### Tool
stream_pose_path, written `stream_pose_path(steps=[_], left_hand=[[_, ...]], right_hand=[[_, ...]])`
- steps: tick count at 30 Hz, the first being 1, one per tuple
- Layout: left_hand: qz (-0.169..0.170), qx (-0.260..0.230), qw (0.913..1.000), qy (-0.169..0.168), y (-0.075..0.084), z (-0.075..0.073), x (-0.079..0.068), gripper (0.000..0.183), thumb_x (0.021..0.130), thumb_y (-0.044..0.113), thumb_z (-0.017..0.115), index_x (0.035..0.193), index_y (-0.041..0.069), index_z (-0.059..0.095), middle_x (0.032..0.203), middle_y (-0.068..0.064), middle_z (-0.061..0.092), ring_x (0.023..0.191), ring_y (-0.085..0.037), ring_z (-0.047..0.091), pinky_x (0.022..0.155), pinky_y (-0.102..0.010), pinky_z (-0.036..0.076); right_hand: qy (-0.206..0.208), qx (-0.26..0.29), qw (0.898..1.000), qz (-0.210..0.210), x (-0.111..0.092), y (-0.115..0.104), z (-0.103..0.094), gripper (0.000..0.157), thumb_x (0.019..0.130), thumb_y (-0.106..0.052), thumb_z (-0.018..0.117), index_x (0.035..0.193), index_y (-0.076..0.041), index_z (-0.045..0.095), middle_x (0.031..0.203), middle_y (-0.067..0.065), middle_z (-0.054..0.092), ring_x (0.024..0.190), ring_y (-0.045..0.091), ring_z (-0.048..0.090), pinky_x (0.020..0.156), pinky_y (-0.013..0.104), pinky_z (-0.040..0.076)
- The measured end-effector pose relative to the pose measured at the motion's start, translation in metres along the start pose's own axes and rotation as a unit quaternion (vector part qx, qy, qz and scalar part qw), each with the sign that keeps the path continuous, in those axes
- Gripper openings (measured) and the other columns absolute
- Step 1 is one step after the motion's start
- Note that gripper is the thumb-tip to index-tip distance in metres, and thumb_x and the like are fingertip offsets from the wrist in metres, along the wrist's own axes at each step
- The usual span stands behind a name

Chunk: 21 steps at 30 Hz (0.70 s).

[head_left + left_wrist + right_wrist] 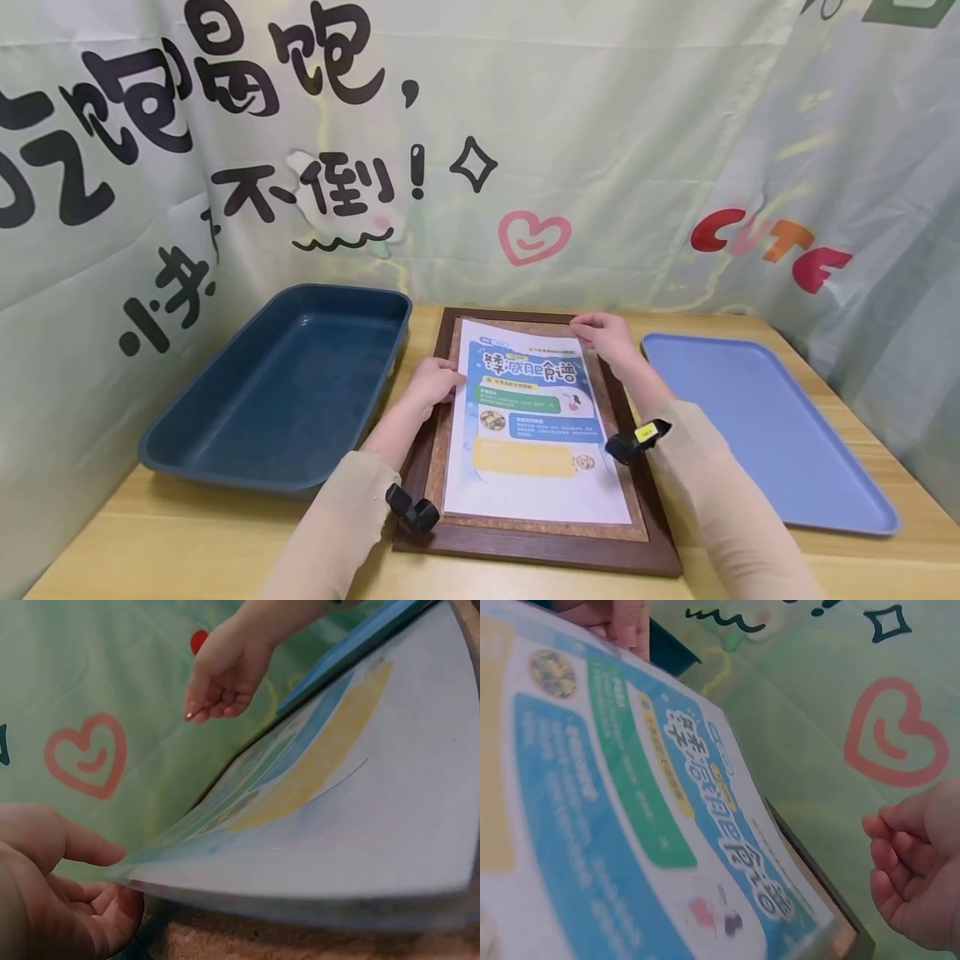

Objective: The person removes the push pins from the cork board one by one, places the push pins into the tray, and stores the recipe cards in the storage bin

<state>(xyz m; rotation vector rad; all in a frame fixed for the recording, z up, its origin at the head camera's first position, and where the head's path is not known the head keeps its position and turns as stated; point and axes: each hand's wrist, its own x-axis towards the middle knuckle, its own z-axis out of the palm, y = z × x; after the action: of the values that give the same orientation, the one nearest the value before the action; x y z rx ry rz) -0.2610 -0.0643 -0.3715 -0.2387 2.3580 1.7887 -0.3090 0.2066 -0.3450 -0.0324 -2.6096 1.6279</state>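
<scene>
A printed paper sheet (536, 492), with blue, green and yellow panels, lies over a cork board (437, 467) in a dark brown frame (540, 546). My left hand (435, 381) pinches the sheet's left edge; in the left wrist view the fingers of this hand (67, 885) stand on both sides of the paper, which bows above the cork. Beyond the sheet's upper right corner is my right hand (606, 333), its thumb and forefinger pressed together. Between those fingertips a tiny shiny pin-like object (189, 716) shows in the left wrist view, too small to identify surely.
A deep dark-blue tray (273, 475) stands to the left of the board. On the right lies a shallow light-blue tray (750, 400). All rest on a wooden table (202, 533), with a printed curtain (615, 208) hanging behind. Each forearm carries a black wrist camera (411, 508).
</scene>
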Motion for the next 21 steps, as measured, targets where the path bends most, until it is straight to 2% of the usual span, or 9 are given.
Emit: stream_pose_path(steps=[2,5,8,11,14,17,20,21], left_hand=[[-0.003,-0.022,0.9997,-0.014,0.000,-0.001,-0.003,0.039,0.086,0.004,0.060,0.122,-0.006,0.052,0.103,-0.017,0.060,0.082,-0.022,0.059,0.066,-0.029,0.050],[-0.006,-0.060,0.9970,-0.048,0.000,-0.002,-0.008,0.045,0.087,0.003,0.059,0.130,-0.001,0.046,0.101,-0.016,0.062,0.078,-0.021,0.061,0.063,-0.030,0.051],[-0.009,-0.087,0.9928,-0.082,0.000,-0.002,-0.014,0.057,0.086,-0.001,0.057,0.139,0.006,0.037,0.105,-0.017,0.062,0.076,-0.021,0.064,0.062,-0.032,0.053],[-0.003,-0.088,0.9911,-0.099,-0.002,-0.003,-0.019,0.066,0.084,-0.005,0.056,0.143,0.011,0.031,0.116,-0.017,0.057,0.076,-0.022,0.065,0.061,-0.034,0.053],[0.005,-0.077,0.9911,-0.109,-0.004,-0.003,-0.021,0.071,0.083,-0.008,0.055,0.145,0.012,0.028,0.132,-0.016,0.047,0.076,-0.022,0.065,0.059,-0.034,0.053],[0.020,-0.056,0.9922,-0.110,-0.005,-0.002,-0.023,0.071,0.083,-0.008,0.053,0.146,0.010,0.025,0.141,-0.014,0.037,0.077,-0.022,0.064,0.057,-0.034,0.053],[0.039,-0.045,0.9938,-0.094,-0.005,-0.002,-0.024,0.067,0.083,-0.009,0.053,0.144,0.007,0.029,0.130,-0.019,0.048,0.076,-0.023,0.065,0.057,-0.035,0.053],[0.043,-0.042,0.9946,-0.085,-0.005,-0.002,-0.024,0.064,0.083,-0.009,0.053,0.142,0.006,0.031,0.124,-0.020,0.053,0.075,-0.024,0.065,0.057,-0.035,0.053]], right_hand=[[-0.008,0.000,1.000,-0.005,-0.008,0.002,-0.008,0.030,0.094,-0.013,0.054,0.115,0.008,0.057,0.109,0.021,0.059,0.098,0.032,0.053,0.088,0.043,0.043],[-0.016,-0.002,1.000,-0.016,-0.019,0.008,-0.022,0.032,0.094,-0.014,0.053,0.117,0.009,0.055,0.113,0.024,0.058,0.101,0.031,0.055,0.090,0.042,0.043],[-0.014,-0.007,0.999,-0.029,-0.031,0.016,-0.037,0.034,0.095,-0.014,0.052,0.118,0.011,0.054,0.107,0.021,0.062,0.093,0.020,0.060,0.086,0.037,0.046],[-0.011,-0.001,0.999,-0.039,-0.044,0.023,-0.052,0.036,0.094,-0.013,0.053,0.117,0.014,0.052,0.095,0.010,0.067,0.081,0.005,0.060,0.078,0.028,0.049],[-0.002,0.010,0.999,-0.048,-0.056,0.032,-0.068,0.036,0.093,-0.012,0.055,0.114,0.017,0.051,0.085,-0.006,0.066,0.074,-0.003,0.057,0.070,0.020,0.048],[0.013,0.020,0.998,-0.054,-0.068,0.042,-0.084,0.033,0.092,-0.010,0.056,0.109,0.017,0.053,0.078,-0.015,0.064,0.070,-0.002,0.057,0.066,0.018,0.048],[0.029,0.024,0.998,-0.053,-0.079,0.052,-0.100,0.024,0.092,-0.010,0.057,0.104,0.010,0.059,0.075,-0.019,0.062,0.069,-0.001,0.058,0.064,0.016,0.048],[0.031,0.026,0.998,-0.051,-0.081,0.056,-0.105,0.017,0.092,-0.010,0.057,0.101,0.003,0.062,0.075,-0.019,0.062,0.068,-0.001,0.058,0.064,0.016,0.048]])
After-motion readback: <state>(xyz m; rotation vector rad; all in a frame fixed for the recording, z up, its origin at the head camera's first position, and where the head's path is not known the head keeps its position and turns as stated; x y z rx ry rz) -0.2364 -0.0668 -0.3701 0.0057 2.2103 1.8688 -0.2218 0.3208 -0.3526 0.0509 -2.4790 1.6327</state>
